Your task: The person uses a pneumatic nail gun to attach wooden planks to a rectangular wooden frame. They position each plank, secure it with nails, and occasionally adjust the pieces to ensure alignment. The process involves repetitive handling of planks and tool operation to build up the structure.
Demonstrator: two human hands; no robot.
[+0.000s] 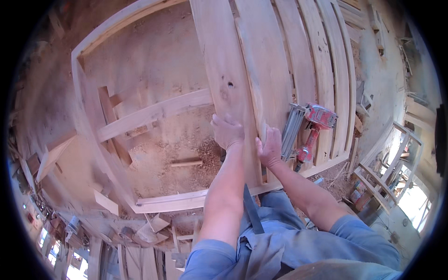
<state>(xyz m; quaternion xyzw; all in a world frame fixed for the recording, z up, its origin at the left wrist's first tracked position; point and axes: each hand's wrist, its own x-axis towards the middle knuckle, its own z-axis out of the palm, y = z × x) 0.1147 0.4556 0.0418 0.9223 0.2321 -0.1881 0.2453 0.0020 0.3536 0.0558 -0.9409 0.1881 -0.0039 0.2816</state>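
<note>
A wooden frame with a cross rail (158, 111) lies in front of me, wide slats laid across its right half. My left hand (227, 131) is closed round the left edge of the leftmost wooden slat (227, 60), its fingers partly hidden beneath. Just to the right, my right hand (270, 147) grips the near end of a narrow wooden strip (251, 70), which stands along the gap between that slat and a second wide slat (268, 51). A red and silver nail gun (322, 116) rests on the slats to the right of my right hand, untouched.
Inside the frame's open left half, the dusty floor carries wood shavings, a short offcut (186, 163) and a dark board (112, 121). More offcuts (106, 202) lie beyond the left rail. A small wooden frame (387, 172) stands at the right. Several boards lean at the lower left.
</note>
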